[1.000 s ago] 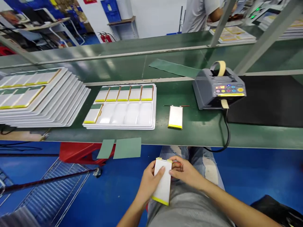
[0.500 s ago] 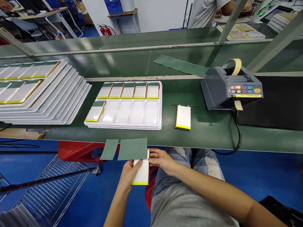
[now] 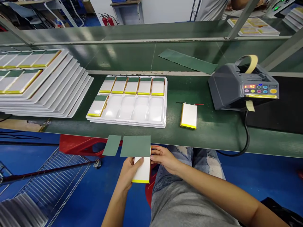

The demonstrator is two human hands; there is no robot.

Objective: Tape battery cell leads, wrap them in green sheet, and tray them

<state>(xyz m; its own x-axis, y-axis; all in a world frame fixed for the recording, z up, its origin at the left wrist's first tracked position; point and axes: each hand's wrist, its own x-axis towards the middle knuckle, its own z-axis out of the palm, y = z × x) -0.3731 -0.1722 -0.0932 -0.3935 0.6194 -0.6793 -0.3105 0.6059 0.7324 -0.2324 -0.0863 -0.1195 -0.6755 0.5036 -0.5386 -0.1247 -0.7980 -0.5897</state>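
My left hand (image 3: 129,171) grips the left side of a white battery cell (image 3: 142,171) with yellow tape along its bottom edge. At the cell's upper right, my right hand (image 3: 163,158) pinches its edge. A green sheet (image 3: 135,146) covers the cell's top end and reaches left, with a smaller green piece (image 3: 112,145) beside it at the bench edge. Another white cell (image 3: 188,116) lies on the bench, a dark and a red wire at its top. The white tray (image 3: 132,123) holds several cells with green top strips, a full back row and one at front left.
Stacked white trays (image 3: 81,90) stand at the left. A grey tape dispenser (image 3: 227,86) with a cable is at the right, by a black mat (image 3: 284,113). A green strip (image 3: 187,61) lies behind. Below left is a wire cart (image 3: 59,170). A person (image 3: 211,9) is across the bench.
The view has shifted slightly, moving the bench items up and mostly rightward in the picture. Both hands keep nearly the same hold on the cell beneath the green sheet.
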